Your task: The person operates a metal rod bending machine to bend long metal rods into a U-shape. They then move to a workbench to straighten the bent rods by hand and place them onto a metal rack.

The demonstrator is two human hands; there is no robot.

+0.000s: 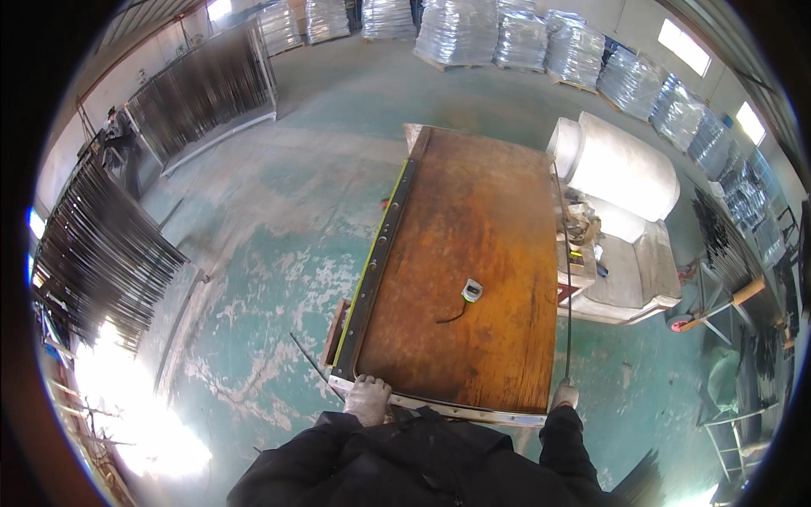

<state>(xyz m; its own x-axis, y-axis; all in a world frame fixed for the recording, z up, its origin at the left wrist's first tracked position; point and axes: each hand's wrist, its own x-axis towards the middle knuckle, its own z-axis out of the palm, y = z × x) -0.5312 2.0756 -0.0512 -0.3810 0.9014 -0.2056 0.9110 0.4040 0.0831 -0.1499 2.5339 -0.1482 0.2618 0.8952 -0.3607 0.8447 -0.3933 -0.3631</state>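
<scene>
A wooden-topped workbench [469,215], brown and stained, stretches away before me. My gloved left hand [369,399] lies on the metal strip [469,413] along its near edge, fingers curled; what is under the palm is hidden. Beyond the bench's right side, my gloved right hand [564,395] grips the near end of a long, thin dark rod [568,304]. A dark, perforated metal rail [372,266] follows the left edge, with a yellow measuring strip [365,272] along its outer side. On the bench top lies a tape measure [472,290] with a black strap.
Right of the bench stand a worn sofa [618,272] with large white rolls [627,168] and a small cluttered stand [576,263]. Racks of dark rods [203,95] stand left. Wrapped pallets [459,32] line the far wall. Another thin rod [310,358] slants near my left hand.
</scene>
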